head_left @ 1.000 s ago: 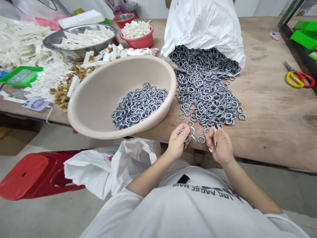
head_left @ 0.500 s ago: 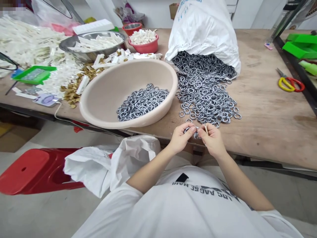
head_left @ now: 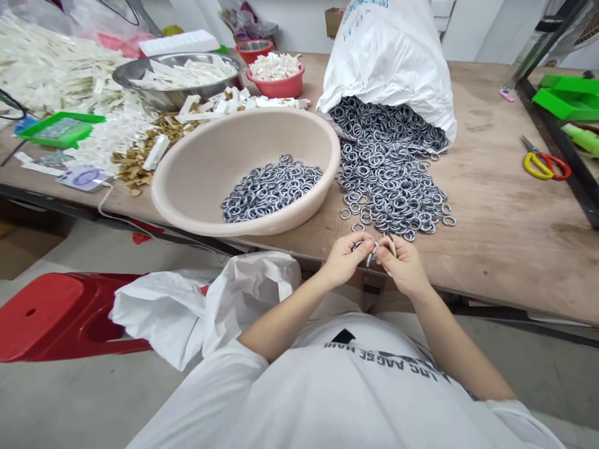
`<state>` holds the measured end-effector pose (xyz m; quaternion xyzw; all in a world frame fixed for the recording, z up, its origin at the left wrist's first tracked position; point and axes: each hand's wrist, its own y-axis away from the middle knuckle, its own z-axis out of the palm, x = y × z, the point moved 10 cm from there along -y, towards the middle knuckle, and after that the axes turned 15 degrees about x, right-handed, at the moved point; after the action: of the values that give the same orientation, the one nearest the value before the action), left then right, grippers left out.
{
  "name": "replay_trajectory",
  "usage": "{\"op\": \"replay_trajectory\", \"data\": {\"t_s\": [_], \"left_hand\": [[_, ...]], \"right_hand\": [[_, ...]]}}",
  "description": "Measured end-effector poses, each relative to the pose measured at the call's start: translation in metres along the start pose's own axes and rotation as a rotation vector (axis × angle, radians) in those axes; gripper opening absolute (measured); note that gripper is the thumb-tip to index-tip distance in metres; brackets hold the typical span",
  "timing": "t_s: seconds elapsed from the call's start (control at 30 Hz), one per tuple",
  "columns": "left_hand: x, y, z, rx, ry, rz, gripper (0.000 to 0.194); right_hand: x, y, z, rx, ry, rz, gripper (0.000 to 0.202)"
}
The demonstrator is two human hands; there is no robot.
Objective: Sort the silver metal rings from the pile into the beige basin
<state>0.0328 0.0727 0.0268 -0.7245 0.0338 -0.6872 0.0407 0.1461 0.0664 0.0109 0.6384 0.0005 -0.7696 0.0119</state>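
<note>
Close together at the table's front edge, my left hand (head_left: 345, 257) and my right hand (head_left: 401, 265) are both closed. Grey metal rings (head_left: 371, 255) are pinched in the left fingers, some partly hidden by them. Between my right thumb and fingers is a small, thin, pale blade-like tool (head_left: 392, 247) with a dark tip; its exact kind is unclear. Just beyond my hands lies a heap of loose grey rings (head_left: 393, 187), spilling from a white sack (head_left: 388, 62). To the left, a large beige basin (head_left: 201, 168) holds more rings (head_left: 274, 190).
Yellow-and-red-handled scissors (head_left: 545, 163) lie at the right, near green trays (head_left: 568, 96). At the left are white plastic strips (head_left: 51, 68), a steel bowl (head_left: 175, 96), a red bowl (head_left: 279, 86) and a phone-like item (head_left: 83, 178). A red stool (head_left: 42, 315) and white bag (head_left: 253, 287) stand below.
The rings in my left fingers have shifted, and one now hangs lower between the hands. The tool in my right hand has turned slightly. The camera view has moved a little.
</note>
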Motion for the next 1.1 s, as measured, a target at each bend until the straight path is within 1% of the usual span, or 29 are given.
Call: {"op": "replay_trajectory", "data": {"t_s": [0.1,0.2,0.3,0.37,0.4,0.43,0.5,0.57,0.6,0.63,0.7,0.73,0.77,0.8,0.83,0.9,0.93,0.97,1.0,1.03,1.1], "left_hand": [[-0.007,-0.001,-0.001,0.009,0.071,-0.070,0.041],[-0.012,-0.002,0.001,0.013,0.127,-0.105,0.042],[-0.013,0.000,-0.001,0.050,0.145,-0.131,0.042],[-0.003,0.002,-0.007,0.093,0.152,-0.115,0.040],[0.009,0.003,-0.011,0.118,0.144,-0.078,0.039],[0.026,0.004,-0.018,0.145,0.121,-0.014,0.037],[0.073,0.004,-0.036,0.226,0.020,0.195,0.031],[0.125,0.000,-0.060,0.332,-0.083,0.399,0.028],[0.148,-0.004,-0.075,0.412,-0.134,0.488,0.029],[0.168,-0.009,-0.090,0.496,-0.199,0.549,0.030],[0.196,-0.021,-0.118,0.679,-0.400,0.643,0.031],[0.202,-0.030,-0.125,0.721,-0.560,0.657,0.031],[0.199,-0.042,-0.129,0.721,-0.744,0.610,0.032],[0.190,-0.054,-0.131,0.684,-0.920,0.536,0.032],[0.178,-0.064,-0.133,0.631,-1.040,0.454,0.034],[0.153,-0.074,-0.132,0.503,-1.200,0.329,0.040],[0.144,-0.075,-0.131,0.453,-1.238,0.289,0.044],[0.140,-0.074,-0.130,0.420,-1.257,0.267,0.048],[0.140,-0.072,-0.129,0.409,-1.259,0.262,0.052],[0.143,-0.067,-0.128,0.417,-1.243,0.277,0.055],[0.152,-0.051,-0.120,0.455,-1.150,0.370,0.056]], "right_hand": [[-0.003,0.003,0.006,-0.042,-0.026,0.019,0.024],[-0.002,0.004,0.009,-0.059,-0.042,0.034,0.024],[0.002,0.001,0.000,0.013,-0.036,0.038,0.026],[0.004,-0.002,-0.009,0.092,-0.062,0.036,0.028],[0.004,-0.003,-0.014,0.126,-0.083,0.035,0.029],[0.004,-0.004,-0.017,0.150,-0.106,0.035,0.030],[0.004,-0.005,-0.020,0.176,-0.145,0.043,0.032],[0.004,-0.005,-0.021,0.189,-0.168,0.049,0.033],[0.003,-0.005,-0.020,0.195,-0.175,0.052,0.033],[0.003,-0.004,-0.020,0.203,-0.179,0.052,0.033],[0.002,-0.003,-0.020,0.216,-0.177,0.047,0.033],[0.001,-0.003,-0.020,0.221,-0.173,0.042,0.033],[0.000,-0.003,-0.020,0.225,-0.166,0.034,0.034],[-0.001,-0.003,-0.019,0.228,-0.158,0.024,0.034],[-0.002,-0.003,-0.019,0.229,-0.149,0.014,0.035],[-0.004,-0.003,-0.019,0.226,-0.128,-0.003,0.035],[-0.005,-0.003,-0.018,0.225,-0.118,-0.008,0.035],[-0.005,-0.004,-0.018,0.223,-0.109,-0.010,0.036],[-0.005,-0.004,-0.018,0.221,-0.101,-0.010,0.036],[-0.005,-0.004,-0.017,0.220,-0.096,-0.008,0.036],[-0.005,-0.004,-0.017,0.214,-0.093,-0.003,0.037]]}}
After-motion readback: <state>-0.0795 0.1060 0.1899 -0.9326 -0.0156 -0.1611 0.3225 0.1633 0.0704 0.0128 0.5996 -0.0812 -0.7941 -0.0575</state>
